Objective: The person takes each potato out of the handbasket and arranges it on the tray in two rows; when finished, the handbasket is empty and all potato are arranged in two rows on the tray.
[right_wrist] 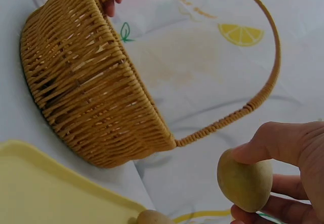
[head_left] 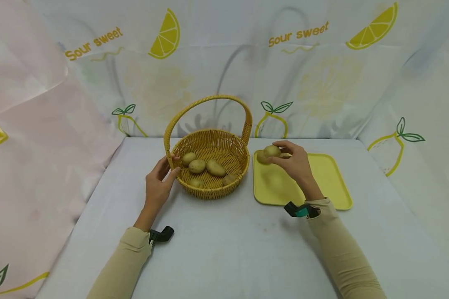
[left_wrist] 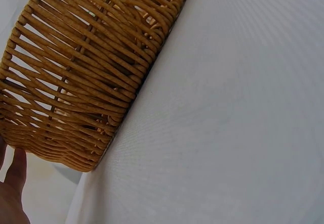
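A wicker basket [head_left: 209, 193] with a tall arched handle stands on the table and holds several potatoes [head_left: 197, 166]. My left hand [head_left: 159, 182] grips its left rim at the base of the handle, thumb outside and fingertips over the edge. In my right hand [head_left: 294, 161] a potato [right_wrist: 245, 180] is pinched between thumb and fingers, above the far left corner of a yellow tray [head_left: 321, 178]. Another potato [head_left: 262, 157] lies on the tray in that corner, partly behind the held one. The right wrist view shows the held potato close to the basket's handle side.
The white-covered table [head_left: 224, 249] ends at the back against a hanging cloth [head_left: 217, 74] printed with lemons. The basket's handle [head_left: 209, 98] arches high over its opening. A narrow gap separates the basket from the tray on its right.
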Tool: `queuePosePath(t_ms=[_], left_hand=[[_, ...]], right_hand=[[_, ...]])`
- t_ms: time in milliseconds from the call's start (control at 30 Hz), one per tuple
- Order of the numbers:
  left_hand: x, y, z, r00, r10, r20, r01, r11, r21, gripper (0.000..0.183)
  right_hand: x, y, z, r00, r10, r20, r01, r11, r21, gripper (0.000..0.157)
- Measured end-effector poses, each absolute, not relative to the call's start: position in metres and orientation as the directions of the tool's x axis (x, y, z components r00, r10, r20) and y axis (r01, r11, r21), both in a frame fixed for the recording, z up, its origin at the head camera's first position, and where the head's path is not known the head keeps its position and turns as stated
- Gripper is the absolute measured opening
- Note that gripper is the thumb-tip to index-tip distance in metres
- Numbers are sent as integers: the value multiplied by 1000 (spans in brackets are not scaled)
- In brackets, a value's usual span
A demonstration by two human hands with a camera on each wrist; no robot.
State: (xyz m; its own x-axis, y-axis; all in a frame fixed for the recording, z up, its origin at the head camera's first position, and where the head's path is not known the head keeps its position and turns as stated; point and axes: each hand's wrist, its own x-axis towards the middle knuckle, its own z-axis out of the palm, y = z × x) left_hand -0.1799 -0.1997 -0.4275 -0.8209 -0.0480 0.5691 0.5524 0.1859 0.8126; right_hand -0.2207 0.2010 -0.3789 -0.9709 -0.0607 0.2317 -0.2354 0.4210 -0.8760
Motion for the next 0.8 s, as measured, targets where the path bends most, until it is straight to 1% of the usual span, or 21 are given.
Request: queuePosePath(t_ms=[367, 467, 600, 667, 800], left_hand=[[-180, -199, -428, -814, -49, 578, 561, 191, 806, 38], [-185, -202, -435, -813, -51, 579, 562, 189, 805, 39], [-184, -202, -434, -813, -51, 581, 564, 181, 805, 39], [-179, -199, -426, -814, -47, 578, 563, 181, 807, 38], [-179, -199, -427, -816, -46, 576, 560, 185, 808, 38]], right_hand=[[-225, 222, -378, -979, 0, 204, -182, 448, -875, 49], [-226, 227, -379, -979, 12, 204, -176, 466, -867, 49], [-228, 233, -380, -979, 39, 201, -159, 475, -866, 49], [-229, 236, -382, -978, 55, 201, -150, 485, -862, 49], [-231, 245, -385, -977, 75, 198, -135, 498, -856, 47]])
